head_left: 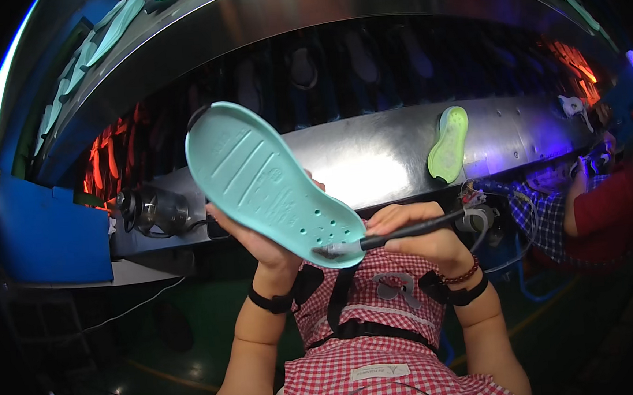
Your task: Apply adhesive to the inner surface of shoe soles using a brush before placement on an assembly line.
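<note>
My left hand (264, 239) grips a mint-green shoe sole (256, 176) from beneath and along its left edge, fingertips showing at its far side. The sole is tilted, with ridges across its wider part and small holes at the end near my right hand. Between the fingers of my right hand (426, 237) is a black-handled brush (407, 231). Its pale tip rests on or just over the holed end of the sole. Part of my left hand is hidden behind the sole.
A yellow-green sole (448, 144) lies on the shiny metal ledge (357, 154) ahead. Behind it, dark sole shapes hang in a row. A glass-like pot (157, 212) stands at left, a white cup (477, 219) at right. A co-worker in red (610, 202) is at far right.
</note>
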A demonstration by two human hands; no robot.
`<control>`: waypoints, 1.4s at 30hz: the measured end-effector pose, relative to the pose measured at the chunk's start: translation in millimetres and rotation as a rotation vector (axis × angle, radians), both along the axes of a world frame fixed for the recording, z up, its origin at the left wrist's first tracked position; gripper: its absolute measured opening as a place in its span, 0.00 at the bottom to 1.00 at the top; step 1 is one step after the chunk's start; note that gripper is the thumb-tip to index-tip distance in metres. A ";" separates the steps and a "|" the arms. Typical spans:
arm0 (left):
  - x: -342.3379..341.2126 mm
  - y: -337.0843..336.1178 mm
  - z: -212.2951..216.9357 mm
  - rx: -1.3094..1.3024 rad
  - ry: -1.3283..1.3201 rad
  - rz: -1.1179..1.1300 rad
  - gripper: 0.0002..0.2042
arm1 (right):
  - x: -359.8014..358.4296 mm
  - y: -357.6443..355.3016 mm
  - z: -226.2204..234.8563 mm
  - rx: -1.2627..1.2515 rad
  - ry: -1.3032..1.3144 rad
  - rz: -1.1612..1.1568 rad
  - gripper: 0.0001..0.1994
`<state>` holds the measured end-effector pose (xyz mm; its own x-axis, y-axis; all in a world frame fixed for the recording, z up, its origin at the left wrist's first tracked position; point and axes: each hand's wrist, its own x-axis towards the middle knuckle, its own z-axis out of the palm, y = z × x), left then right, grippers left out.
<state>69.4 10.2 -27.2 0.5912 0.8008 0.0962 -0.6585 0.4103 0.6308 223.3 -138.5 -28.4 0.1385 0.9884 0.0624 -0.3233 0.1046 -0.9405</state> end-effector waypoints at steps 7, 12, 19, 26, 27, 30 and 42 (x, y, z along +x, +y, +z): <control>-1.3 -36.6 -16.3 -0.306 -0.148 -0.234 0.35 | -22.6 1.2 14.4 -0.110 0.290 -0.073 0.09; -19.0 -10.1 -30.7 -0.179 0.065 -0.516 0.29 | -0.2 -7.4 31.7 0.056 -0.159 0.239 0.12; -19.5 3.3 -16.4 -0.269 0.236 -0.739 0.25 | 3.7 -3.9 35.3 0.119 -0.444 0.325 0.10; -19.2 7.6 7.8 -0.035 0.478 -0.945 0.31 | 14.9 -0.6 39.8 0.175 -0.510 0.347 0.10; -20.6 6.7 7.5 -0.046 0.546 -0.938 0.32 | 18.8 -2.3 43.5 0.173 -0.536 0.398 0.10; -28.5 12.0 3.6 -0.191 0.593 -0.893 0.31 | 22.2 -7.3 53.1 0.180 -0.545 0.396 0.10; -50.1 21.0 11.9 -0.039 0.609 -0.711 0.31 | 31.3 -9.4 37.2 0.251 -0.643 -0.040 0.11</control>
<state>19.3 31.3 -15.3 0.8828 0.2282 -0.4107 0.1946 0.6181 0.7616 254.7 -147.9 8.8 0.0330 0.9282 0.3707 0.2987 0.3448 -0.8899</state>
